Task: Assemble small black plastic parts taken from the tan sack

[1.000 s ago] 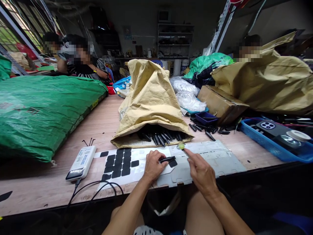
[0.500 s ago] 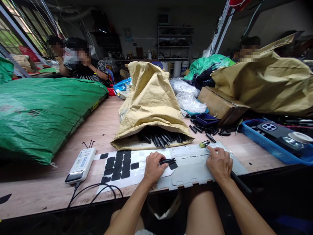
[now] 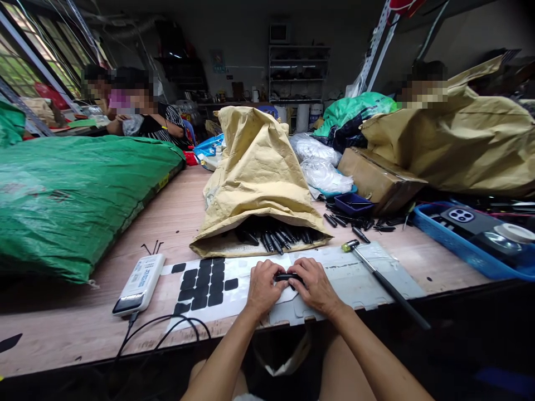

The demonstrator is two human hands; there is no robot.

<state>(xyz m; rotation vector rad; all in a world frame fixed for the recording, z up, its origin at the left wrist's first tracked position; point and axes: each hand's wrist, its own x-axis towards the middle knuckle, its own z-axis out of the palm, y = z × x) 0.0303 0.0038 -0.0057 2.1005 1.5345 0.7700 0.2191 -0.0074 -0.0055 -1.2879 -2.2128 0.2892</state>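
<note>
My left hand [image 3: 266,285] grips one end of a slim black pen-shaped part [image 3: 288,276] just above the work surface. My right hand [image 3: 314,284] has its fingers closed on the other end of it, so the two hands almost meet. Beneath them lie a white sheet with black rounded-square stickers [image 3: 203,282] and a grey board [image 3: 349,281]. To the right of my hands a small hammer [image 3: 390,287] rests across the board, its yellow-tipped head away from me and its black handle over the table edge. Similar black parts [image 3: 273,239] fill the mouth of a brown paper sack [image 3: 261,172].
A white power bank [image 3: 140,284] with a black cable lies at left, near a large green sack [image 3: 79,195]. On the right are a blue tray [image 3: 468,259] holding a phone, a cardboard box [image 3: 378,175], a small dark-blue tray [image 3: 353,204] and loose black parts. Other people sit behind.
My right hand has left the hammer on the board and moved left to the black part. The hammer's handle now shows in full. My left hand stays nearly in place.
</note>
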